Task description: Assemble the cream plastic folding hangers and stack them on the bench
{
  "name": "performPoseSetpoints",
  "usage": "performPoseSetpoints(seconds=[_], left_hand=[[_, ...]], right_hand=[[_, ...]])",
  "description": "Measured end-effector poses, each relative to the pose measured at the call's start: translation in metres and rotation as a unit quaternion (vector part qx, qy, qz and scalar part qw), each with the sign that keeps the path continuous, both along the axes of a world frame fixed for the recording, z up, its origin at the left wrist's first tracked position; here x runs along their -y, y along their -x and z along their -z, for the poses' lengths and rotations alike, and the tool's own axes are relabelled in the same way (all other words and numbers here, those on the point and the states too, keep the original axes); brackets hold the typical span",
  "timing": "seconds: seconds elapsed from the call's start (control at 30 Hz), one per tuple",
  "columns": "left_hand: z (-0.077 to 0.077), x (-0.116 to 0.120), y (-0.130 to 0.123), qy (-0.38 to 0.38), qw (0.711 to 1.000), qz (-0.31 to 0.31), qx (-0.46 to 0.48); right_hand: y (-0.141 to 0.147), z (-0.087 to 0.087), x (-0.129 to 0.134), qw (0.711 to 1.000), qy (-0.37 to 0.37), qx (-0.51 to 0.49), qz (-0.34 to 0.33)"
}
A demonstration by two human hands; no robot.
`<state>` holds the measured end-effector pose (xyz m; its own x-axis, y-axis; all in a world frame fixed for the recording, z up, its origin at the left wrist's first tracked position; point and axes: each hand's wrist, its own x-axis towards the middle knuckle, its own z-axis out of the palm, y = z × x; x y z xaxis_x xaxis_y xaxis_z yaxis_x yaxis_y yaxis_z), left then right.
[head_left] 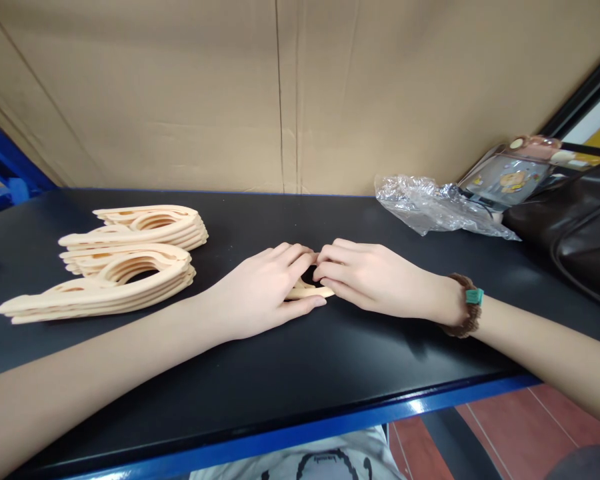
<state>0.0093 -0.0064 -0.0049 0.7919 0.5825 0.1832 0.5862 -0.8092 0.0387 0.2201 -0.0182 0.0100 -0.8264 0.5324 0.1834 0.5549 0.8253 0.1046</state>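
A cream plastic hanger (307, 292) lies low on the black tabletop, mostly covered by my hands. My left hand (260, 290) is closed around its left side, with the thumb along the near edge. My right hand (380, 277) grips the right side with bent fingers, and its fingertips almost meet those of the left. To the left are two stacks of similar cream folded hangers, a nearer stack (165, 277) and a farther stack (180, 220). Past the wrist of my right hand sits a brown fuzzy band (463, 327) with a green piece.
A crumpled clear plastic bag (420, 203) lies at the back right. Beside it are a transparent pouch (510, 180) with a printed picture and a dark leather bag (570, 220). A cardboard wall (205, 100) closes off the back; a blue rail (370, 420) edges the table's front.
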Motion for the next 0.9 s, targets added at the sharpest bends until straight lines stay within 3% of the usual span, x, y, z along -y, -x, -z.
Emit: performPoseSetpoints(seconds=[0.9], left_hand=[[0.0001,-0.0001,0.0006,-0.010,1.000,0.006,-0.002]], right_hand=[[-0.0003,0.0006,0.0011,1.000,-0.008,-0.001,-0.005]])
